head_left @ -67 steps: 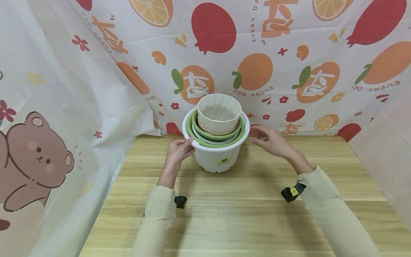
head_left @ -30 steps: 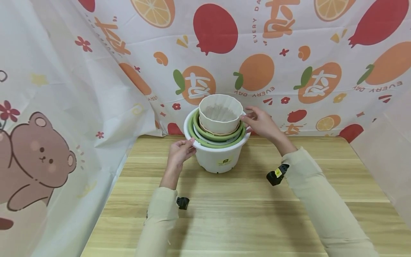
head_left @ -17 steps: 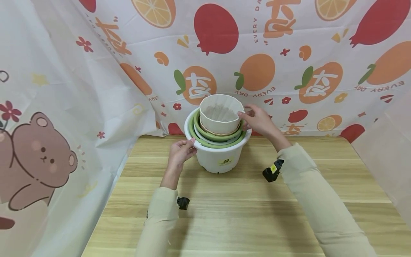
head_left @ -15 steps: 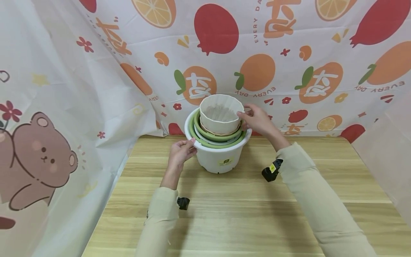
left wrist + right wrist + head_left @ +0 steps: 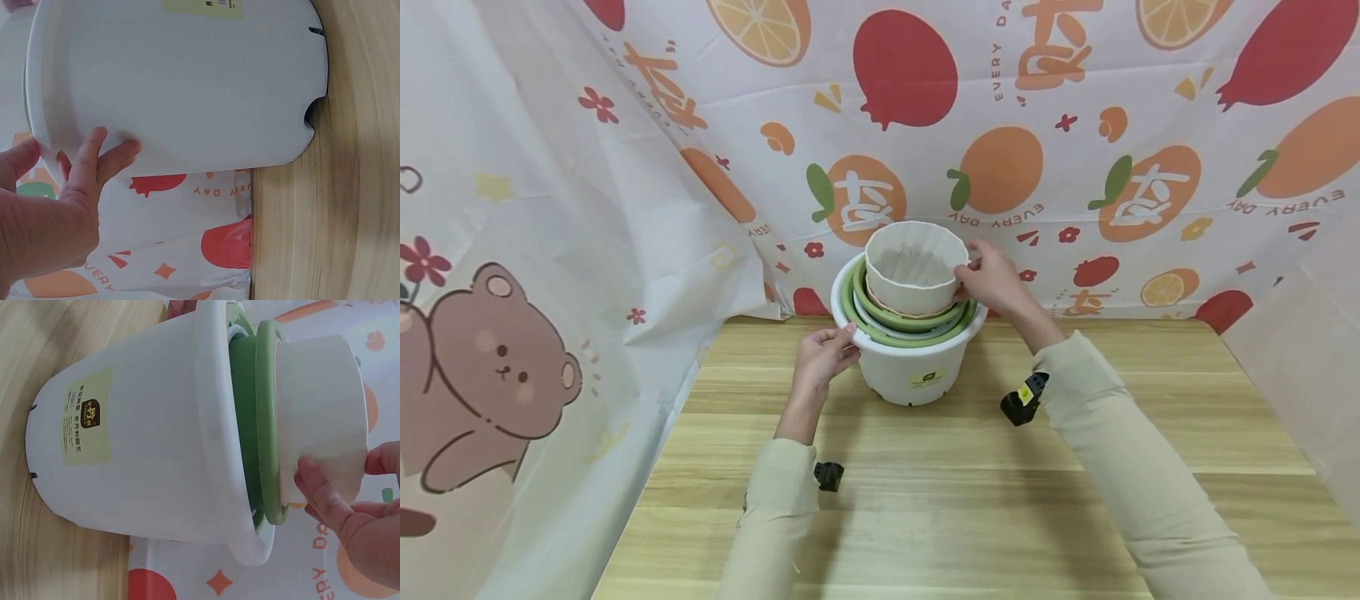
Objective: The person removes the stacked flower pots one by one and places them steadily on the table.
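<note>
While the left hand pinches a round white plastic pot by its left rim, far on the wooden table, the right hand pinches the topmost fluted cream plastic pot, seemingly for unstacking, calling for steady lifting.

Cream pot upright; atop nested pots

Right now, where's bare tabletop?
Free: wooden table between left sleeve and right sleeve, in front of the white pot; also right of the right sleeve. Crowded: back middle, left hand gripping white pot, right hand pinching cream pot.
</note>
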The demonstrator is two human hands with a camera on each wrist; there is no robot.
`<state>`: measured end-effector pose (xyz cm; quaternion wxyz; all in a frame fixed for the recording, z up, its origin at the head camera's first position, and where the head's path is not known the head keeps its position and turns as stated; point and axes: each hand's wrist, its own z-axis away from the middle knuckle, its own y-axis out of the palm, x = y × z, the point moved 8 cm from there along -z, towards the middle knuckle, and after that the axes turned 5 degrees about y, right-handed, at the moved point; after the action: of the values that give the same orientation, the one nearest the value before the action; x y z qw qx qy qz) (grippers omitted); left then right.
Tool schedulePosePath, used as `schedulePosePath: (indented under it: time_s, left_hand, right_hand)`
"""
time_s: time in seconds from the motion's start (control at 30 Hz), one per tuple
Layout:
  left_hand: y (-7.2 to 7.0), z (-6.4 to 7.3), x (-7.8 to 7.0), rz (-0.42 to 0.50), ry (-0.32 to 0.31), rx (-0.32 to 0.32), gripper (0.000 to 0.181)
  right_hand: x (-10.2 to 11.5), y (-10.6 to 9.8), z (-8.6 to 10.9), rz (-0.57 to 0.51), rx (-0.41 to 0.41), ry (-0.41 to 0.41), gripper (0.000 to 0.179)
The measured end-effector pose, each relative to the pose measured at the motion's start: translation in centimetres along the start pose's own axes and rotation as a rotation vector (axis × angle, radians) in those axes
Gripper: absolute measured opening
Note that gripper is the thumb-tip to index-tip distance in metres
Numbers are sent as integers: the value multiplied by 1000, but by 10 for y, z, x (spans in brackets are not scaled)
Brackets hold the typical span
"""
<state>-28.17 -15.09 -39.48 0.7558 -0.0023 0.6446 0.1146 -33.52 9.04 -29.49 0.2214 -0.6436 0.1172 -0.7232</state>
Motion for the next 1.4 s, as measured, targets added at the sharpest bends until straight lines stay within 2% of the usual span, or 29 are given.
schedulePosePath:
  time_s: [0.4,0.77,1.4]
  left_hand:
    - [0,1,1,0,7,-4,24]
    - [1,0,1,11,5,2,26]
    - [1,2,-1,31,14,2,25]
  right_hand:
    - [-2,1,6,-8,-9,-25,49]
    - [-4,-1,8,-3,-54,-27,45]
    - [1,-13,13,-92,-74,-62,49]
